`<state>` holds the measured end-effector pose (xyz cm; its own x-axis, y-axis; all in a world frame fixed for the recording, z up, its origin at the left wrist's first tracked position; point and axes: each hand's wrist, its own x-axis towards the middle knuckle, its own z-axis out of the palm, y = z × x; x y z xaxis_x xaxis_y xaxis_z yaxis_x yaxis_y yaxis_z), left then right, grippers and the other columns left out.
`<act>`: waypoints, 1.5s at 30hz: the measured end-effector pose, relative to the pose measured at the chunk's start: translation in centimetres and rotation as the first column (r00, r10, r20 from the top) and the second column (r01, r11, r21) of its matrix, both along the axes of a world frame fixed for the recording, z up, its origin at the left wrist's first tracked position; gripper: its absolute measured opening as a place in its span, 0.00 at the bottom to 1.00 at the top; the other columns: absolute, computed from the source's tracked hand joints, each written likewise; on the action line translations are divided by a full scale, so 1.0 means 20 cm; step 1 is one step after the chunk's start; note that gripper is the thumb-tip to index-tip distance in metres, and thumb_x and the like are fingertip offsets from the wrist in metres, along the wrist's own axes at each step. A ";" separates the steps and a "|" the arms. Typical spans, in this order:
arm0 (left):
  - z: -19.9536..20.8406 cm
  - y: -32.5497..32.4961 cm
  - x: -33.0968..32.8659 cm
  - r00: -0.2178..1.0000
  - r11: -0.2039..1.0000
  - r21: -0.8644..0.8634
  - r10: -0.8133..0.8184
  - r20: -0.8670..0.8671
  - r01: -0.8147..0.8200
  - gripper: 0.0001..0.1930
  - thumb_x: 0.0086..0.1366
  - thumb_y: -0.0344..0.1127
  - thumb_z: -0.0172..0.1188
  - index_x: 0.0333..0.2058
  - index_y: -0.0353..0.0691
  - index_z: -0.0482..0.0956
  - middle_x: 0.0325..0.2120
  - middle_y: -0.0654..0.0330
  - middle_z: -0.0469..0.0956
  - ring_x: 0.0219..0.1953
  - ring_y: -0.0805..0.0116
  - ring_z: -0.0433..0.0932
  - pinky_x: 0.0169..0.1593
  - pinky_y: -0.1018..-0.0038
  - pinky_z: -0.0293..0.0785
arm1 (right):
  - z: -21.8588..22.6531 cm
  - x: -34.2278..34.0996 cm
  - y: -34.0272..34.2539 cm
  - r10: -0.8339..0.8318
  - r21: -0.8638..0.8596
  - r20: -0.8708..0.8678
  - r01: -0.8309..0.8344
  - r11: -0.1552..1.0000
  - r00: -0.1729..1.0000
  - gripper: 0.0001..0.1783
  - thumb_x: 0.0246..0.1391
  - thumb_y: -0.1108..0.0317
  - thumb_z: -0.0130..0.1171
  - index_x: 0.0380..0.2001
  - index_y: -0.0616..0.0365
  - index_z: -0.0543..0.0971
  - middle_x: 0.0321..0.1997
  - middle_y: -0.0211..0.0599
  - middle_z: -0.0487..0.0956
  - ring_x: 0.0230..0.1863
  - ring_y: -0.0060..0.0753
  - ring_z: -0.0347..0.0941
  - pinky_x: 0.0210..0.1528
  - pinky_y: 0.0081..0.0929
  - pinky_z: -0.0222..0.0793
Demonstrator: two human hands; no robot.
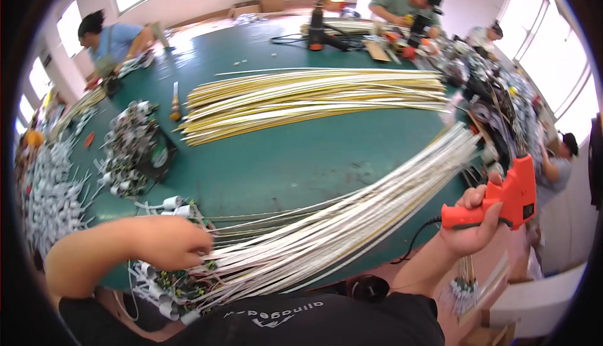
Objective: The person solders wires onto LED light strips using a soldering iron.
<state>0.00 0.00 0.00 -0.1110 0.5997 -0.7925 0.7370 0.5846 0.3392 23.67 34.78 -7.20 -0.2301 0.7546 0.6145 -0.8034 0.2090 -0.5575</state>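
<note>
My right hand (474, 219) is wrapped round the handle of an orange-red pistol-shaped corded tool (512, 195), raised at the right with its tip upward. A small dark display shows on its side. My left hand (179, 243) is closed, fingers curled down over the near ends of a bundle of long white strips (339, 226). What its fingertips pinch is hidden. Thin wires, small green circuit boards (182, 280) and white cylindrical caps (169, 308) lie around those ends. The bundle slants away to the right across the green table (276, 170).
Farther back lies a bundle of yellow and white strips (314, 98). Capped boards (129, 145) are heaped at left, beside a dark round-centred object (157, 154). A screwdriver (175, 104) and a black heat gun (317, 28) lie beyond. Other people work around the table; clutter lines its right edge.
</note>
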 end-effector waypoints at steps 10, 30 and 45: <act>-0.33 -0.08 -0.05 0.985 0.823 0.551 -0.053 -0.162 0.135 0.14 0.60 0.43 0.58 0.40 0.40 0.77 0.33 0.53 0.75 0.39 0.52 0.75 0.43 0.61 0.74 | -0.08 -0.31 -0.10 -0.023 -0.016 0.187 0.027 1.000 0.982 0.30 0.56 0.63 0.54 0.56 0.69 0.62 0.47 0.49 0.74 0.26 0.19 0.66 0.27 0.12 0.65; -0.96 0.22 -1.16 0.643 0.801 0.570 0.341 -0.686 0.184 0.05 0.58 0.33 0.55 0.30 0.38 0.74 0.33 0.54 0.75 0.40 0.52 0.76 0.41 0.59 0.74 | -0.32 -0.72 -0.24 0.275 -0.137 0.423 -0.239 0.961 0.864 0.26 0.54 0.70 0.54 0.55 0.68 0.64 0.47 0.49 0.75 0.28 0.21 0.70 0.30 0.19 0.68; -0.64 0.17 -1.17 0.692 0.296 0.691 0.597 0.406 -0.660 0.03 0.61 0.30 0.57 0.31 0.40 0.72 0.20 0.70 0.67 0.20 0.81 0.66 0.24 0.82 0.63 | -0.26 -0.67 -0.14 0.208 -0.091 0.375 -0.187 0.978 0.904 0.24 0.54 0.71 0.55 0.54 0.68 0.65 0.47 0.50 0.75 0.28 0.21 0.71 0.29 0.20 0.68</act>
<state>-23.48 3.45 -12.89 -0.7039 0.7025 -0.1050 0.2238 0.3596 0.9059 10.18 31.93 -12.35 -0.5859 0.6979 0.4119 -0.5503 0.0305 -0.8344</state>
